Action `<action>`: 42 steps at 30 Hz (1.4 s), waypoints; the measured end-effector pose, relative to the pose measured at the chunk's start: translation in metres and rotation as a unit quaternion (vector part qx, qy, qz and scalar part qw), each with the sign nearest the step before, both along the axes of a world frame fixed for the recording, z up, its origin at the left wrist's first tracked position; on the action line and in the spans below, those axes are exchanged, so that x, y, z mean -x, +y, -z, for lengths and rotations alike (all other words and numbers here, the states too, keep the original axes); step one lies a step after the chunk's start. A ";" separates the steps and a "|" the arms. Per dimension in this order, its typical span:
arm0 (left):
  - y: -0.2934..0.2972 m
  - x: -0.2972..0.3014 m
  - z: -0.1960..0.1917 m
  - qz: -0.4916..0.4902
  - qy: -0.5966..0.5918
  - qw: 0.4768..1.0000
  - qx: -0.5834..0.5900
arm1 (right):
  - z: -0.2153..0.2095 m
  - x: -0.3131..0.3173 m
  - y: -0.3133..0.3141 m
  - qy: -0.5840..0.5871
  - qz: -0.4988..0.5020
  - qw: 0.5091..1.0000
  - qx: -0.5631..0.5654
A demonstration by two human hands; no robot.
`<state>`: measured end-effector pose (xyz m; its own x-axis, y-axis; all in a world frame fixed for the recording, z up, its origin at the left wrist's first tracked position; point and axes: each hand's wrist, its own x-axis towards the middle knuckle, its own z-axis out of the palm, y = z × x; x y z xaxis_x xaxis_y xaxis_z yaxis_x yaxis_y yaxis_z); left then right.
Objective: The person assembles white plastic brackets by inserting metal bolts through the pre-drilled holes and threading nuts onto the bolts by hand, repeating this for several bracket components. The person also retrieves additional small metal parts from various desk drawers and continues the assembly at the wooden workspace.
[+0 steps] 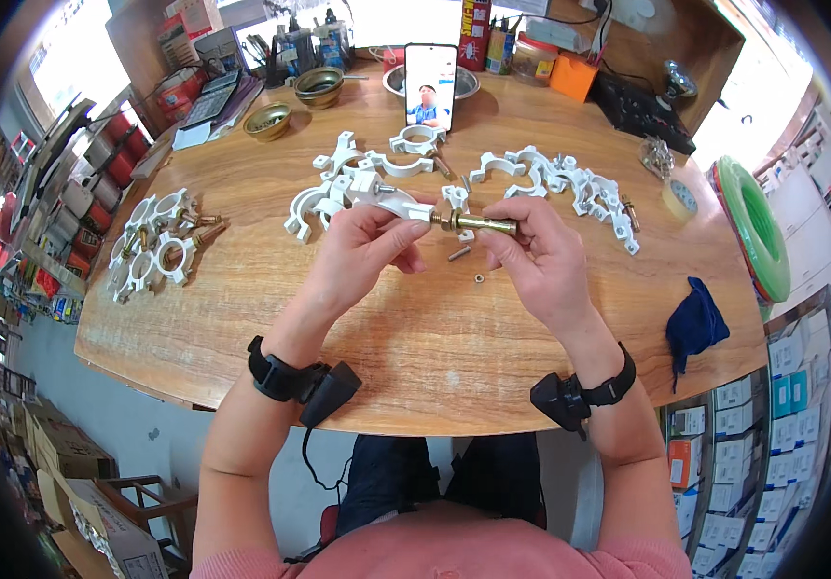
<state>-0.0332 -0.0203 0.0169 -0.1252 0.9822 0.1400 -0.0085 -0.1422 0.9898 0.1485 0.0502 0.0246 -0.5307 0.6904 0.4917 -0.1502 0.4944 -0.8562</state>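
Above the middle of the wooden table (387, 338), my left hand (362, 249) is closed on a white plastic pipe clamp (403, 204). My right hand (549, 261) pinches a brass-coloured expansion bolt (485, 226) by its far end. The bolt's nut end meets the clamp, and the two lie nearly in one line; whether the thread is engaged I cannot tell. Below them on the table lie a short metal stud (459, 253) and a small nut (479, 278). Loose white clamp halves (314, 207) lie beyond my left hand, and more clamp pieces (589, 188) beyond my right.
Clamps fitted with bolts (172, 259) are grouped at the left. A phone (430, 77) stands upright at the back, near brass bowls (269, 122). To the right are a tape roll (680, 200), a blue cloth (695, 323) and a green hose coil (751, 230).
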 end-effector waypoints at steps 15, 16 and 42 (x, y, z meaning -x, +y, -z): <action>-0.003 0.007 0.004 -0.031 -0.006 0.999 -0.031 | 0.002 0.005 0.000 -0.029 -0.023 0.992 0.117; -0.003 0.007 0.005 -0.032 -0.006 0.999 -0.031 | 0.002 0.004 0.001 -0.030 -0.023 0.993 0.116; -0.003 0.007 0.007 -0.051 0.033 0.998 0.010 | -0.004 0.005 0.005 -0.035 -0.001 0.988 0.148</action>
<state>-0.0400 -0.0230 0.0102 -0.2154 0.9677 0.1312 0.0693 -0.1188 0.9905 0.1439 0.0550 0.0282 -0.5574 0.7976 0.2306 -0.0854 0.2212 -0.9715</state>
